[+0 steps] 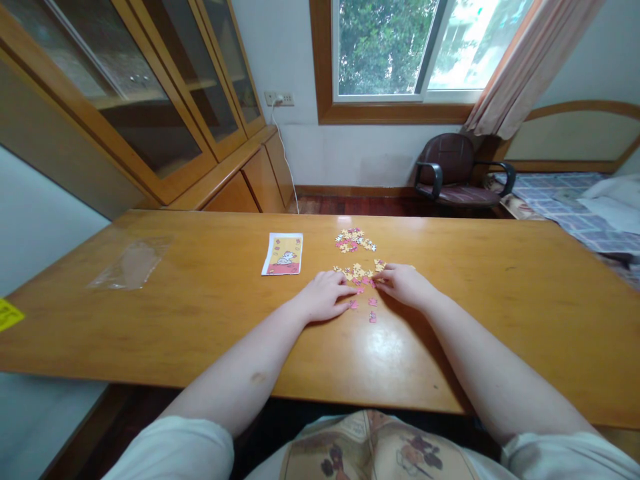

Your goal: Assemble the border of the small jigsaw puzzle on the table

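Loose jigsaw puzzle pieces, yellow and pink, lie on the wooden table between my two hands. My left hand [327,295] rests palm down with fingers apart, its fingertips by a pink puzzle piece [354,305]. From the other side my right hand [403,283] reaches in, fingers stretched out at the edge of a row of yellow pieces [357,271]; its fingertips partly cover some pieces. Two more pink pieces, one upper [373,302] and one lower [373,317], lie nearer to me. Farther back is a mixed pile of puzzle pieces [350,239].
A picture card [283,254] with a white cartoon animal lies left of the pieces. A clear plastic bag [133,265] is on the table [215,300] at the far left. Beyond the table are a glass-door cabinet [165,180], an office chair [453,163] and a bed [565,193].
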`<action>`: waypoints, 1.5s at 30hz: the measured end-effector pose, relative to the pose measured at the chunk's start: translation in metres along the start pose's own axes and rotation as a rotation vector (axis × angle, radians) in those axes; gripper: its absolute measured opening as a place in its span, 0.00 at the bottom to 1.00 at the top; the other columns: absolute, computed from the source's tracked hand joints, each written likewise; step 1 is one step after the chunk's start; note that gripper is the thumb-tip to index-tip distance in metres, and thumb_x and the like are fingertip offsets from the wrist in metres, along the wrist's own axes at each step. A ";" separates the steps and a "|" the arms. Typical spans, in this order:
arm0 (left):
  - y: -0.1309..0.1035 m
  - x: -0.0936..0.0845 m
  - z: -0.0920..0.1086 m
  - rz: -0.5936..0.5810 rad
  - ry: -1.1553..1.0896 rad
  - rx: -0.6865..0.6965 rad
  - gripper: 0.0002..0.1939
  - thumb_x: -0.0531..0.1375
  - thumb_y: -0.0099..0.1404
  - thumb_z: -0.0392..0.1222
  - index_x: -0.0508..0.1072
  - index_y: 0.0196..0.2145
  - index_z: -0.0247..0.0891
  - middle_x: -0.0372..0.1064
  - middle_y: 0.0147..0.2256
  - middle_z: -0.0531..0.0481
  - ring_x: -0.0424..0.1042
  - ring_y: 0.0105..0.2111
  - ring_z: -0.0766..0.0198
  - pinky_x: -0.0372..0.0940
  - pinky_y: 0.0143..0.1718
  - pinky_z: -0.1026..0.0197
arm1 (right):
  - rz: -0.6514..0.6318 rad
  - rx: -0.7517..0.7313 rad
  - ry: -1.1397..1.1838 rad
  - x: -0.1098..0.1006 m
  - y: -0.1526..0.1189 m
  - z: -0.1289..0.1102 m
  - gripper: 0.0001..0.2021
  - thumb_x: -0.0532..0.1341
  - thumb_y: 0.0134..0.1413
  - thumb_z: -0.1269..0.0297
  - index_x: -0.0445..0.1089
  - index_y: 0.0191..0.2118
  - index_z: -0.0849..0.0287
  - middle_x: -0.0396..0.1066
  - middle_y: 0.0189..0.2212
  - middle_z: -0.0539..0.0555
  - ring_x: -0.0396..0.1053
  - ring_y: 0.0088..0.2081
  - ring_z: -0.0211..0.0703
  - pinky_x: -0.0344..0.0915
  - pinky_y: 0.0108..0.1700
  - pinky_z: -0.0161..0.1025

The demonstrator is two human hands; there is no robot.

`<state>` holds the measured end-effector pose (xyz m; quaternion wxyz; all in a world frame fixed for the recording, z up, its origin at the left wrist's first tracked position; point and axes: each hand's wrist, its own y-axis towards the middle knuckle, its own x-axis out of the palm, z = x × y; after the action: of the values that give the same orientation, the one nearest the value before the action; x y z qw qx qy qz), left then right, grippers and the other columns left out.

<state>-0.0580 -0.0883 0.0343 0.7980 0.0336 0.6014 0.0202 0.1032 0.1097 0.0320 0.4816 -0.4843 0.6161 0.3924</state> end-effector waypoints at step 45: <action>0.002 -0.003 -0.003 -0.028 -0.081 0.093 0.08 0.59 0.62 0.44 0.75 0.37 0.40 0.71 0.36 0.48 0.69 0.39 0.61 0.61 0.43 0.59 | -0.078 -0.145 0.125 0.004 -0.001 -0.039 0.10 0.58 0.56 0.61 0.74 0.39 0.58 0.73 0.35 0.56 0.69 0.37 0.43 0.62 0.40 0.36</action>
<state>-0.0621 -0.0861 0.0366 0.8194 0.0631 0.5694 -0.0205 0.0954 0.0712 0.0366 0.4208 -0.5649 0.5956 0.3862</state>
